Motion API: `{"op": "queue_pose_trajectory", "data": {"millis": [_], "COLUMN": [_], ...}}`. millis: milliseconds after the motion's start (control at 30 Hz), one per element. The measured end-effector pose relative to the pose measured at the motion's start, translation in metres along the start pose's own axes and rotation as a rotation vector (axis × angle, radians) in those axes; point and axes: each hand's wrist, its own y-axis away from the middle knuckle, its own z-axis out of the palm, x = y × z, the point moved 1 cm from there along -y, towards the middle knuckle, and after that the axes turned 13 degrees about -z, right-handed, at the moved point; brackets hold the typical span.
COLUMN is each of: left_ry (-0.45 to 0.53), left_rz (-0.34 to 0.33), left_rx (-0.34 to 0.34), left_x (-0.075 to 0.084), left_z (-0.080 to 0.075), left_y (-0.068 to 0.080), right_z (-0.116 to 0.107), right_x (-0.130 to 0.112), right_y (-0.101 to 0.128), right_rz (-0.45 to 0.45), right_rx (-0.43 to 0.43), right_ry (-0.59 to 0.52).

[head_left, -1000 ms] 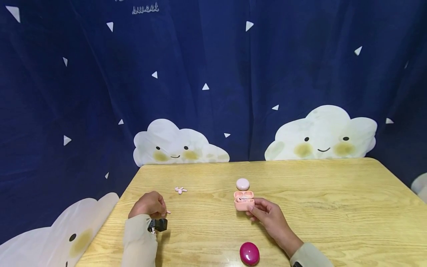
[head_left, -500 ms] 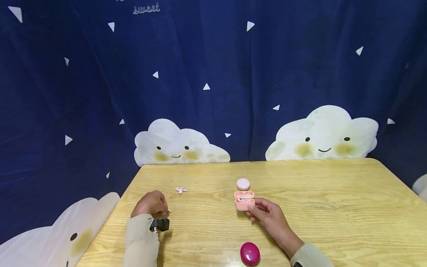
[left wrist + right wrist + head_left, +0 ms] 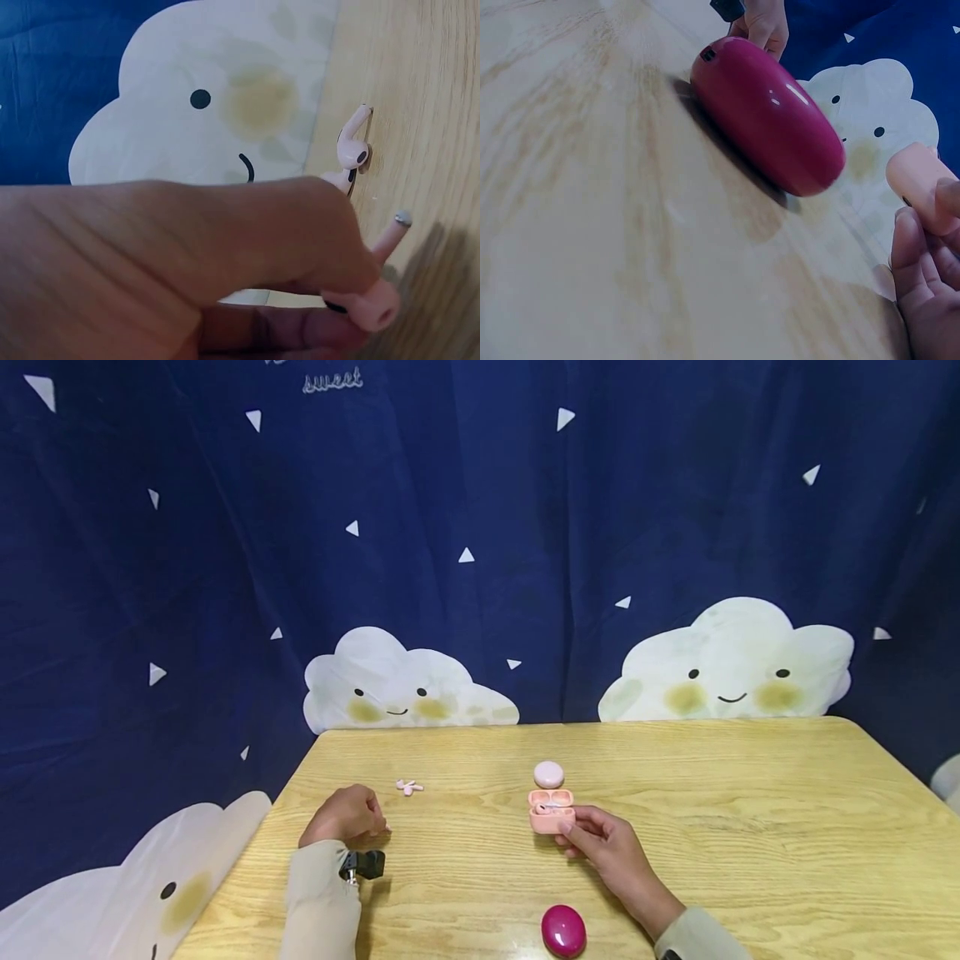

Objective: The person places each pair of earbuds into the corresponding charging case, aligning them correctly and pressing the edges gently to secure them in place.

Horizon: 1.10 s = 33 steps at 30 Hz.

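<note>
Edged rightward, the left hand [image 3: 343, 815] pinches an earbud [image 3: 375, 305], apparently at its neck; keep the right hand [image 3: 611, 856] gripping the case [image 3: 550, 823] steadily.

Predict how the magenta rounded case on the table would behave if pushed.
The magenta case would probably be slippery, since its glossy surface shows bright highlights. It looks stiff, its smooth shell showing no dents or folds. Its curved edges might let it rock, but its flattened shape suggests sliding rather than rolling.
</note>
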Motion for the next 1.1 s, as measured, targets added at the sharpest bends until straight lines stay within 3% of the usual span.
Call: {"op": "queue_pose_trajectory", "data": {"millis": [400, 733, 1100], "left_ry": [0.015, 0.119, 0.163], "left_rz": [0.076, 0.145, 0.212], "left_rx": [0.04, 0.062, 0.085], "left_x": [0.005, 0.015, 0.027], "left_z": [0.0, -0.001, -0.003], "left_y": [-0.004, -0.007, -0.005], "right_z": [0.0, -0.001, 0.0], "right_x": [0.001, 0.001, 0.001], "right_y": [0.0, -0.001, 0.0], "right_rz": [-0.003, -0.009, -0.005], "right_rx": [0.002, -0.002, 0.004], "right_ry": [-0.013, -0.016, -0.027]}}
